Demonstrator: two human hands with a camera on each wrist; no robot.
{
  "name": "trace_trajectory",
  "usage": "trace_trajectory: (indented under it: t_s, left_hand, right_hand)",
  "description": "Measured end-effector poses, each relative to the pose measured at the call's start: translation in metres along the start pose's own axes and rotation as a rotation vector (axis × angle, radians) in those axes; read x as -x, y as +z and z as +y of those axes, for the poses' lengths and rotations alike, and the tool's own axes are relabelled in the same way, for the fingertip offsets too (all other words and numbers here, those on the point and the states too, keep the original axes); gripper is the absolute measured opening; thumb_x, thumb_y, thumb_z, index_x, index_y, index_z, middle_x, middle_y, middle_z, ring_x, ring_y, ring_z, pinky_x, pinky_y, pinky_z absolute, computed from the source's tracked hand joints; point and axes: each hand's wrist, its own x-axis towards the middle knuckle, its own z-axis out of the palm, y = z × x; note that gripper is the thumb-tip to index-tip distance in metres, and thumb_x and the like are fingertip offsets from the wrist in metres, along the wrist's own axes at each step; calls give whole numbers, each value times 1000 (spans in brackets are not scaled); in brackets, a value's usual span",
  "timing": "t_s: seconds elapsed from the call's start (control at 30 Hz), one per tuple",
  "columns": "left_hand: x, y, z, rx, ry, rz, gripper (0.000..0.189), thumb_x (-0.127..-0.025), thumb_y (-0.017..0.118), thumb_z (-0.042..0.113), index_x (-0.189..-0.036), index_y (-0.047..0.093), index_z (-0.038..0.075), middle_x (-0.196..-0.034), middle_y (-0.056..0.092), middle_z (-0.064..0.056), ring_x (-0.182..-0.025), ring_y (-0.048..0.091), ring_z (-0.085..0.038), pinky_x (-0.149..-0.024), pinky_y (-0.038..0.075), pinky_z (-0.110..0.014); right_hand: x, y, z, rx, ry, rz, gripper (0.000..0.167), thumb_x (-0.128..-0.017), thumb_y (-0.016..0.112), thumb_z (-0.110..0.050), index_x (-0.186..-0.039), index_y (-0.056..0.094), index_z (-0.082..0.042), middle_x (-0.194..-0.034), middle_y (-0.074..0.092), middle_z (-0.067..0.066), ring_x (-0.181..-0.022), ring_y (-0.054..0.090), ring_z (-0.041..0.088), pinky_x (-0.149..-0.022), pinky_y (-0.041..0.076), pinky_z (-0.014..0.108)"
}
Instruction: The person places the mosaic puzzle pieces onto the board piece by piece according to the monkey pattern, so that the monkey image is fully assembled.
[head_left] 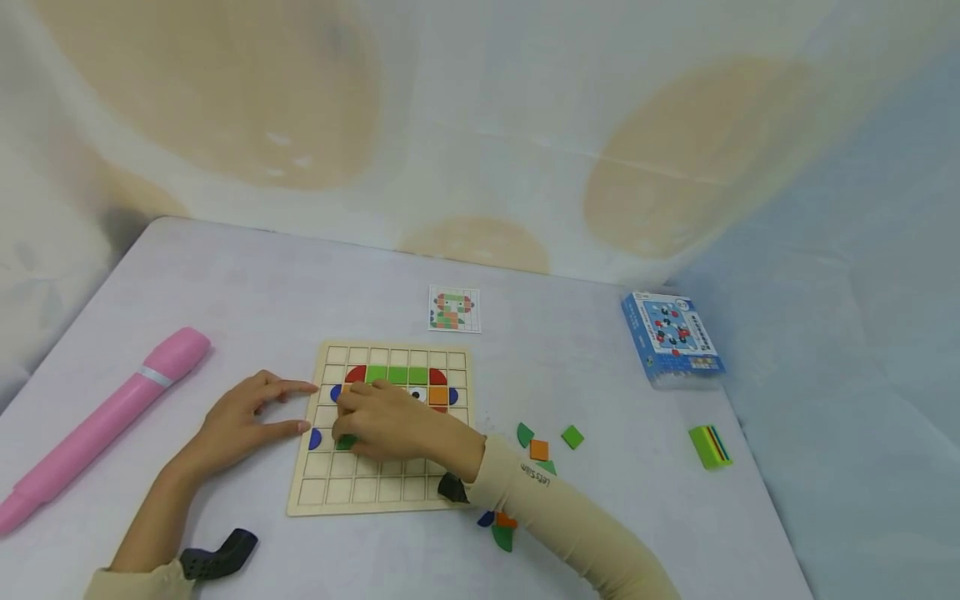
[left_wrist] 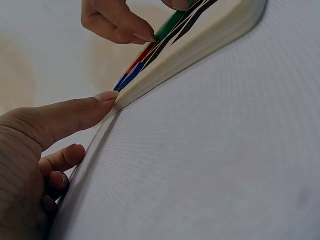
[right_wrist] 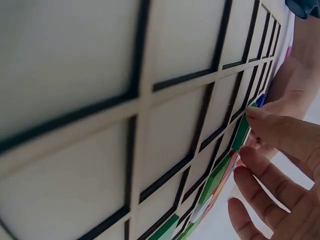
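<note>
1. The right hand point(head_left: 386, 421) was narrowed to a pinch, its thumb and finger at the edges of a green tile point(head_left: 345, 442); whether that tile lay flush could not be told.
2. Beneath that hand lay the wooden grid board point(head_left: 375, 492). To its left, the left hand point(head_left: 240, 412) touched the board's edge, thumb and forefinger straight and spread apart.
3. That contact looked light, so a sideways push by the right hand could have slid the board.
4. Beyond the right knuckles ran green squares point(head_left: 397, 375); left of the fingertips sat a blue half-round point(head_left: 315, 438). An off-centre press might have tipped the pinched tile or nudged a neighbour.
5. Right of the right hand, near its sleeve point(head_left: 570, 508), lay a loose orange square point(head_left: 538, 450) and a green diamond-turned square point(head_left: 572, 437); a low forearm could have swept them.
6. Well beyond the right hand lay a pattern card point(head_left: 454, 309).
</note>
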Motion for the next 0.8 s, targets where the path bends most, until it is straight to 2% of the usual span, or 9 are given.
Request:
trace_trajectory:
  t_s: [0.1,0.23,0.33,0.5,0.8]
  left_hand:
    - [-1,0,0,-3,-6,-6,47,-82,80,39,-126,68,28,-94,53,2,-86,43,-13,-70,33,-31]
    - [0,0,0,-13,-15,-7,47,-82,80,39,-126,68,27,-95,53,2,-86,43,-14,-70,33,-31]
    - [0,0,1,-16,-22,-10,47,-82,80,40,-125,68,27,-95,54,2,-87,43,-13,-70,34,-31]
    - [0,1,1,-11,-24,-12,47,-82,80,40,-125,68,27,-93,53,3,-87,43,-13,-70,33,-31]
    - [0,0,1,-20,-13,-1,46,-82,80,39,-125,69,27,-94,53,3,-87,43,-12,-70,33,-30]
  right_hand:
    - [3,1,1,-24,9,17,27,-92,71,-30,-119,71,-30,-116,59,-9,-110,51,9,-100,41,26]
    - [6,2,3,-19,58,34,29,-93,69,-36,-120,70,-27,-122,59,-8,-114,50,10,-100,42,26]
    - [6,4,3,-15,81,40,26,-94,67,-38,-116,72,-26,-120,59,-8,-114,49,10,-98,41,26]
    - [7,7,3,-19,83,63,20,-94,68,-30,-113,74,-26,-115,60,-8,-109,50,10,-95,42,25]
    - [8,6,0,-26,92,64,27,-95,66,-26,-121,71,-29,-116,58,-7,-109,49,11,-93,43,26]
